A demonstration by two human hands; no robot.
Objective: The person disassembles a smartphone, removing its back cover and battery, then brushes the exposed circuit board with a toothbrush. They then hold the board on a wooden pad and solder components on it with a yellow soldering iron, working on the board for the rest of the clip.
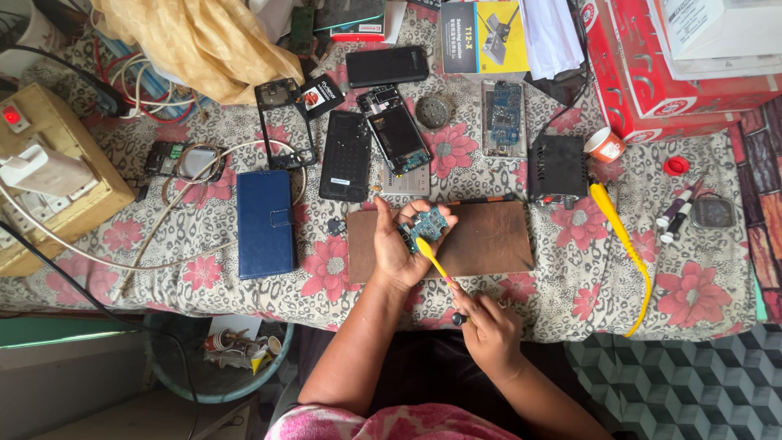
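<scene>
My left hand (397, 244) holds a small blue-green circuit board (427, 223) above a brown wooden board (489, 238) lying on the table. My right hand (489, 324) grips a yellow toothbrush (434, 262) by its handle, and the brush head touches the lower edge of the circuit board. Both forearms reach up from the bottom of the view.
On the flowered cloth (700, 285) lie a blue wallet case (265, 222), a black phone back (345, 155), an opened phone (396, 130), a clear case with a board (503, 118), a black box (557, 169), a yellow soldering iron (623, 240) and red boxes (668, 73). A wooden socket box (49, 175) stands left.
</scene>
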